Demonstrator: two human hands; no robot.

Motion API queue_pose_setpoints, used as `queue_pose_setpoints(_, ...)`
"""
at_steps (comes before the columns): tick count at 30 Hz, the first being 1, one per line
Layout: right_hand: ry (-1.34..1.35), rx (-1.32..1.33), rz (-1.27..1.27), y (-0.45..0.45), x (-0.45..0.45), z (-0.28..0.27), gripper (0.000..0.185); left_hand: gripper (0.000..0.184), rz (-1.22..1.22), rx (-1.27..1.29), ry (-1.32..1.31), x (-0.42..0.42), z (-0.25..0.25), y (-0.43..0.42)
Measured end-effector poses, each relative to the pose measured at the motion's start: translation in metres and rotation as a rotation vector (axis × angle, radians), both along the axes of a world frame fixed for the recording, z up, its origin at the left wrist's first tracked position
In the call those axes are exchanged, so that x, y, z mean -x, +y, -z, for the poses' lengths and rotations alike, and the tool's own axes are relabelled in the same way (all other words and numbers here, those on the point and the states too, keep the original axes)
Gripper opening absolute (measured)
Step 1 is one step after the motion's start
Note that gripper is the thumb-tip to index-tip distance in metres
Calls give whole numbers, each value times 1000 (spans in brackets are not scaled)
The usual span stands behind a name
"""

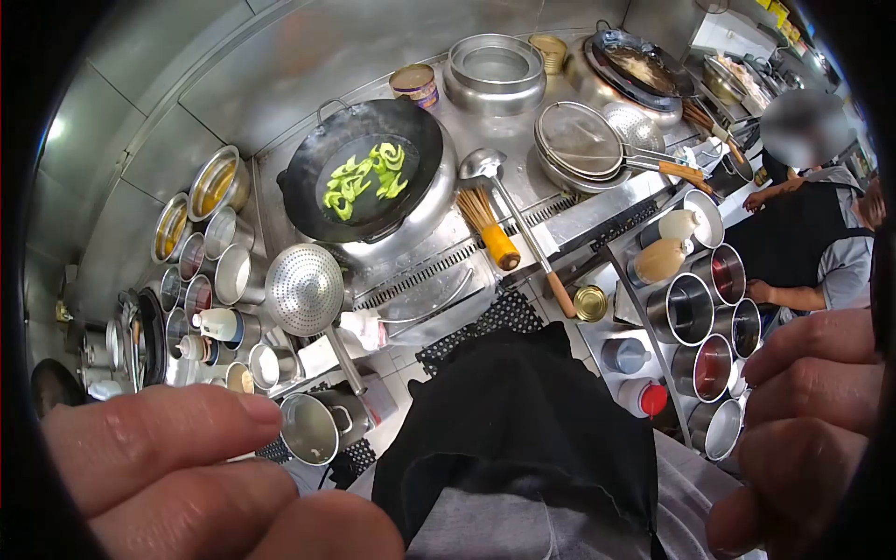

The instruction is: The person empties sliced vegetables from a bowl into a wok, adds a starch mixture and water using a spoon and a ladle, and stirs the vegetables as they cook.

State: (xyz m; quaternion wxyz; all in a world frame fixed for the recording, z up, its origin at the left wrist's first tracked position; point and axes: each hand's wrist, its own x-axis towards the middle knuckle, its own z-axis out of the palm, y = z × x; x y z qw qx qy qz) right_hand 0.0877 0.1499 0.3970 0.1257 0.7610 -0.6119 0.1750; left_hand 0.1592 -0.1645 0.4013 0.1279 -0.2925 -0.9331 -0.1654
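Close to the camera at the lower left, my left hand point(201, 476) shows curled fingers; whether they hold anything is hidden. My right hand point(807, 434) is at the right edge, its fingers bent and its palm out of sight. Neither hand touches the cookware in view. Beyond them, a black wok point(303, 191) on the stove holds green vegetable pieces point(364, 179) in steaming liquid. A perforated strainer point(304, 289) rests left of the stove's front, above my left hand. A ladle point(523, 219) and a bamboo brush point(490, 229) lie right of the wok.
Metal containers and squeeze bottles point(217, 324) stand at left. More pots point(681, 310) line the right shelf, beside a person in a black apron point(789, 238). Stacked sieves point(581, 140) and a second wok point(644, 63) are at the back right. A tall pot point(313, 429) stands low.
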Motion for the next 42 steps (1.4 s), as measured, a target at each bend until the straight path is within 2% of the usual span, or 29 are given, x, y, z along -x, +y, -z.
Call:
queue_pose_setpoints(26,-75,-17,-125,-26,31,9,18,15,-90,38,-2,-15,-7,-33)
queue_pose_setpoints(29,-122,-17,-122,-27,42,13,18,16,-105,15,10,-21,-11,-43)
queue_pose_setpoints(32,-207,-59,-92,-29,58,26,18,16,-163,-123,48,-40,-5,-62)
queue_pose_setpoints(34,-350,-120,-19,-30,75,45,18,16,-223,-279,43,-42,13,-79)
queue_pose_setpoints(36,-517,-221,99,-33,91,81,18,15,-298,-412,9,-37,55,-91)
queue_pose_setpoints(37,-567,-294,170,-35,97,104,16,8,-162,-645,-151,-35,84,-102)
queue_pose_setpoints(38,-641,-383,271,-31,102,131,15,9,-257,-778,-306,-36,109,-102)
queue_pose_setpoints(39,-715,-471,373,-23,106,159,15,9,-259,-674,-537,-28,126,-110)
queue_pose_setpoints(41,-749,-695,543,-11,115,206,18,8,-318,-633,-800,-19,186,-108)
queue_pose_setpoints(42,-778,-671,586,3,116,242,20,11,-393,-658,-922,-16,209,-97)
